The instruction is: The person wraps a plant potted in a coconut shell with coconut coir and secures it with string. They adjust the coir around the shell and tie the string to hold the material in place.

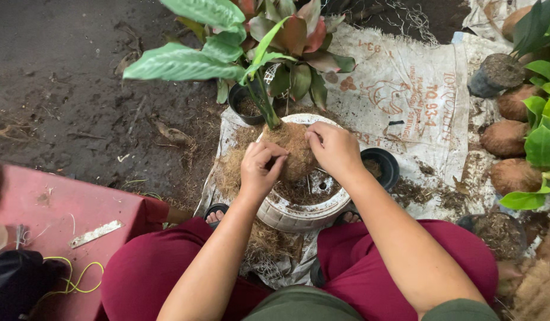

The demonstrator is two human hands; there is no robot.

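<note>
A round ball of brown coconut fibre [294,148] wraps the root of a green-leaved plant [186,59] and rests over a white round basin [298,215] between my knees. My left hand [260,168] pinches at the ball's left side with fingers closed on the fibre. My right hand [333,147] presses on the ball's upper right, fingers curled onto it. The plant's stem [265,101] rises from the top of the ball. Loose fibre lies inside the basin.
A printed white sack [405,95] covers the dirt ground. Black plastic pots [382,166] stand beside the basin. Finished fibre balls with plants [512,139] line the right edge. A red stool [61,220] with yellow string [73,279] sits at left.
</note>
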